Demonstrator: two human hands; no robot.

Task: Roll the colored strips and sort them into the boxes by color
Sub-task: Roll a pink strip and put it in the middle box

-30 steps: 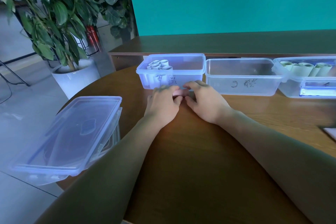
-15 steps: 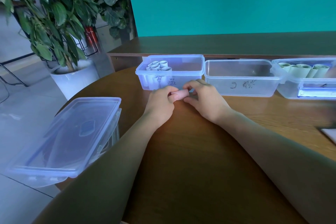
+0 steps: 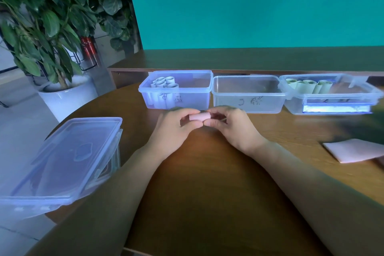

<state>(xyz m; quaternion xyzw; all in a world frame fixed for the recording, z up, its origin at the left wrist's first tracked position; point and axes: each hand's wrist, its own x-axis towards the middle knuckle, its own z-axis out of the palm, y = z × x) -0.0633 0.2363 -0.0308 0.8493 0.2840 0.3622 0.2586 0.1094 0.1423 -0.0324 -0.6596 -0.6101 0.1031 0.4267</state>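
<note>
Wooden table [image 3: 207, 183] against teal wall. Left hand [image 3: 174, 129] and right hand [image 3: 230, 127] pinch opposite ends of pink roll [image 3: 200, 116], held just above the tabletop, in front of left box [image 3: 176, 89] and middle box [image 3: 249, 94].
</note>
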